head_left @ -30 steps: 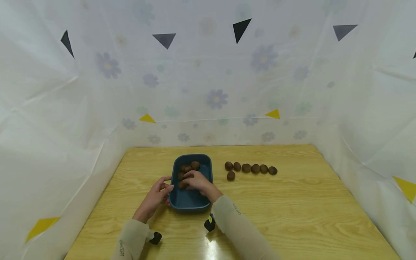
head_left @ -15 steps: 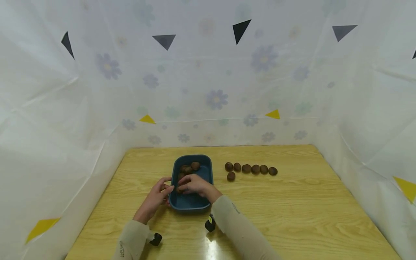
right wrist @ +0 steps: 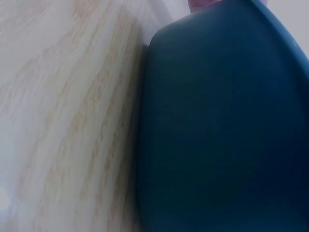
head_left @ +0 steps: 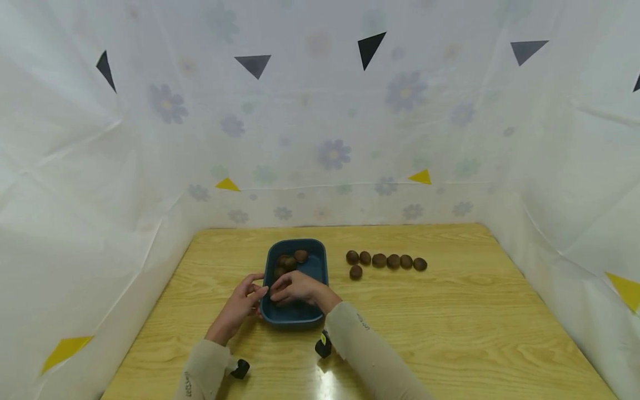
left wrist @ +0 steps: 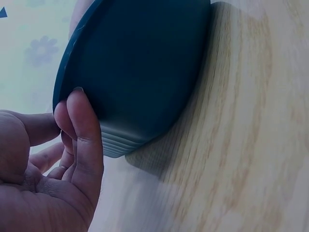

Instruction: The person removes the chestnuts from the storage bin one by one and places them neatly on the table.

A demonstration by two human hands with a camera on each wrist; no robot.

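Observation:
A dark blue rectangular tub point(head_left: 294, 321) sits on the wooden table, with several brown chestnuts point(head_left: 301, 256) at its far left inside. My left hand point(head_left: 239, 305) grips the tub's left rim; in the left wrist view, thumb and fingers point(left wrist: 84, 113) pinch the wall point(left wrist: 140, 67). Inside the tub, near its left wall, is my right hand point(head_left: 299, 289), fingers bent downward round a chestnut mostly hidden by them. The right wrist view shows only the tub's outer wall point(right wrist: 217, 121), and the right hand is out of sight there.
Right of the tub, several chestnuts point(head_left: 379, 260) lie in a row on the table point(head_left: 450, 322), with a single chestnut point(head_left: 355, 272) in front of the row's left end. White flowered sheeting point(head_left: 320, 122) encloses the table at the back and sides.
My right hand has shifted slightly toward the near left of the tub, and the chestnut at its fingertips has moved with it. The left hand keeps its grip on the rim.

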